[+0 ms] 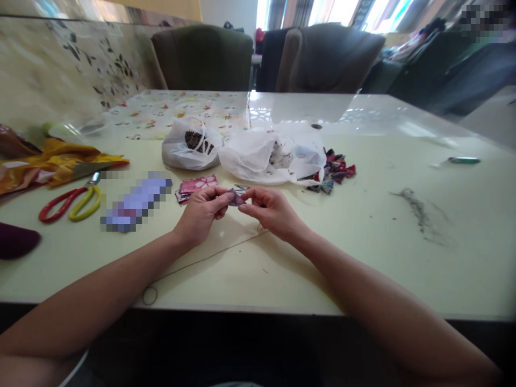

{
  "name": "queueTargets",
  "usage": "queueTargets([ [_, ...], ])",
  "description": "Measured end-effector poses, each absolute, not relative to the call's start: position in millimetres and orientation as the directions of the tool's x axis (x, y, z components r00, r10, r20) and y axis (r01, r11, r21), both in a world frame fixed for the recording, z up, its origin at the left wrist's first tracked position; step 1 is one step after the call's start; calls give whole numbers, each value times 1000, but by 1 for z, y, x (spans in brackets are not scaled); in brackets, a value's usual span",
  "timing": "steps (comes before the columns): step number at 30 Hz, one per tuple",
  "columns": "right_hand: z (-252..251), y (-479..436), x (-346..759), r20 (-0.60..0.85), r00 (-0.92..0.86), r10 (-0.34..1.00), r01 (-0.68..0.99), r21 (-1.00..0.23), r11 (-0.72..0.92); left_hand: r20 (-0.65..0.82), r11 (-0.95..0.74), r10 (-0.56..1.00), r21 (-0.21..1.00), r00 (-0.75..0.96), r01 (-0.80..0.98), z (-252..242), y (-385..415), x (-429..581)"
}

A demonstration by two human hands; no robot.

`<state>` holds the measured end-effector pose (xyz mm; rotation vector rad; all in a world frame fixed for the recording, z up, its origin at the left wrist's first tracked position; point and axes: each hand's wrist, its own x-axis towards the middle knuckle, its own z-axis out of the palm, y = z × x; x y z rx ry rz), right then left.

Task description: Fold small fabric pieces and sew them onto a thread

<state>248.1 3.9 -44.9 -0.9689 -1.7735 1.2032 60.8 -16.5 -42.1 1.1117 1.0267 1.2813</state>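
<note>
Between my two hands is a small folded piece of purplish fabric (237,198). My left hand (204,211) is closed, pinching the fabric between thumb and fingers. My right hand (269,210) pinches at the fabric's right side; whether a needle sits in those fingertips is too small to tell. A dark thread (217,252) stretches across the table below my hands, from under the right hand to a small loop near the front edge. Just beyond my fingertips lie small metal snips (242,188), partly hidden. Printed cloth pieces (197,184), pink on top, lie stacked beyond my left hand.
White plastic bags (258,156) stand beyond my hands, with several sewn fabric pieces (336,171) beside them. Red-and-yellow-handled scissors (72,204), a blurred blue packet (137,204) and yellow cloth (64,158) lie left. Tangled threads (417,209) and a green tube-like item (464,160) lie right.
</note>
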Motion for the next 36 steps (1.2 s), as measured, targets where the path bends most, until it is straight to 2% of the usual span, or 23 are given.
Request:
queueTargets([
  [5,-45,2,247,180,-382,906,165,-952,259,-2,0,1000,981,-12,-196,-43,-17,62],
  [12,-43,4,249,264,-337,904,288,-885,366,86,-87,996,996,15,21,-38,-19,59],
  [17,-40,4,252,310,-352,883,396,-805,441,16,-18,992,1000,122,11,-37,-19,58],
  [22,-38,3,253,325,-363,874,475,-742,473,-36,37,991,999,127,-7,-36,-19,58],
  [27,-39,3,252,282,-390,876,430,-786,444,-76,103,986,977,146,-187,-38,-21,62],
  [31,-40,3,252,255,-397,882,382,-827,412,-23,48,986,988,166,-147,-42,-21,62],
  [36,-43,5,251,229,-393,891,327,-871,368,-30,43,979,997,203,-59,-43,-21,63],
])
